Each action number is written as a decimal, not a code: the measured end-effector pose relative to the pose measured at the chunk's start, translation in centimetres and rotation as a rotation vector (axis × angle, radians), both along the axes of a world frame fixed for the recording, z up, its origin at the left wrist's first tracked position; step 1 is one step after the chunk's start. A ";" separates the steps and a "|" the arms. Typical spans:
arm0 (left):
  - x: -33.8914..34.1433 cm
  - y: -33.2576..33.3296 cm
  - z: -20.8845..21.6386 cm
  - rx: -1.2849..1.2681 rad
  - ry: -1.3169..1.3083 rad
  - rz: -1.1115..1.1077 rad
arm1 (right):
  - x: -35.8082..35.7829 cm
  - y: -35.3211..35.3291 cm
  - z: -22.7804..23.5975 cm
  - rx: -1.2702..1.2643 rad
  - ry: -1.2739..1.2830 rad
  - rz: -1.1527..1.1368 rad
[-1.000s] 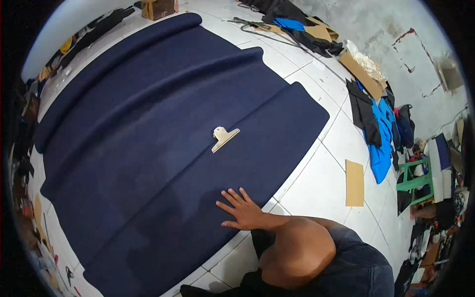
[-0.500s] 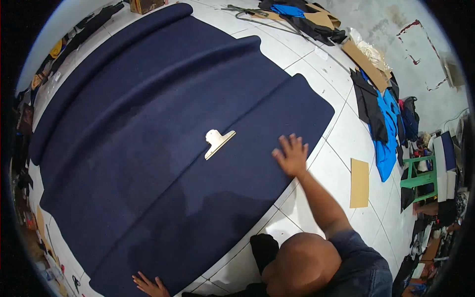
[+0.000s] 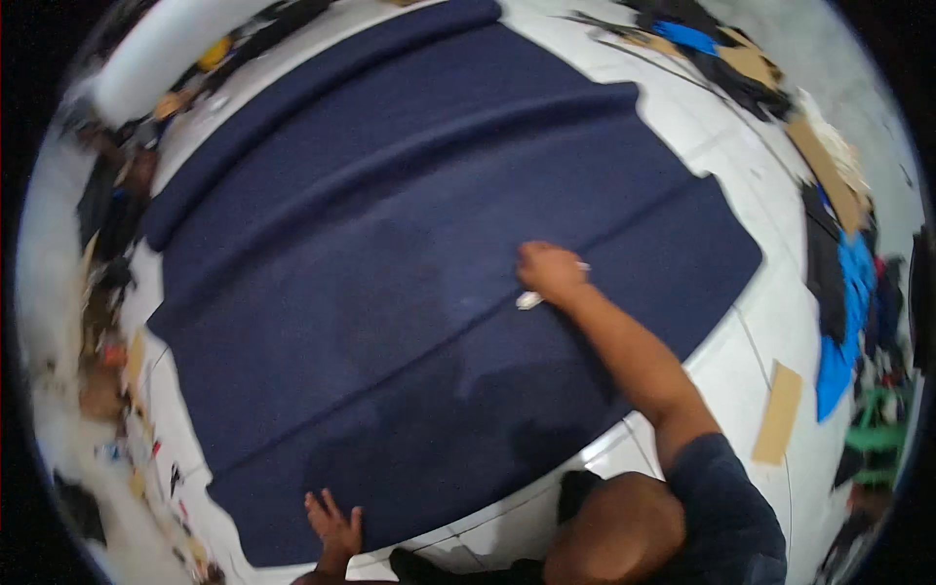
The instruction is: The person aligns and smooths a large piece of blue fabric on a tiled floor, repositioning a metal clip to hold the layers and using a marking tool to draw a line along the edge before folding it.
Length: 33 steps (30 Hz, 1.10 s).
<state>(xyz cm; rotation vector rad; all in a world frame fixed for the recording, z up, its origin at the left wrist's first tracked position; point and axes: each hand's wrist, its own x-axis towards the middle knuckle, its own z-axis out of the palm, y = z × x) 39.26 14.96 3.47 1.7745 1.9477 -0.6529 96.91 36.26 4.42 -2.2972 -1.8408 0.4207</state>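
A large dark navy fabric sheet lies spread over the floor, with a straight crease running diagonally across it. On that crease, my right hand is closed over a metal bulldog clip. Only the two ends of the clip's wide jaw show past my fingers, so the grip itself is partly hidden. My left hand rests palm down with fingers spread on the near left edge of the fabric.
Toward the far side the fabric has a raised fold and a rolled edge. White floor tiles surround it. A brown cardboard piece, blue cloth and a green stool are at the right. Clutter lines the left wall.
My right hand has moved from flat on the fabric's near edge to the bulldog clip and closed on it. My left hand stays spread on the fabric. The whole view has shifted.
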 end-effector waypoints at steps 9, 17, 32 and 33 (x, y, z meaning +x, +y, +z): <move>-1.2 -0.5 -0.7 0.106 -0.084 0.037 | -2.1 1.7 3.4 0.270 0.062 0.185; -1.4 -1.7 -1.2 0.301 -0.114 -0.010 | -2.6 -13.3 7.5 0.353 0.167 -0.093; -14.5 -10.5 -1.8 0.779 -0.277 1.510 | -2.0 -39.5 3.1 0.014 1.072 -1.193; -14.9 -11.0 -1.9 0.611 -0.755 1.796 | -1.7 -39.3 2.8 0.011 1.089 -1.193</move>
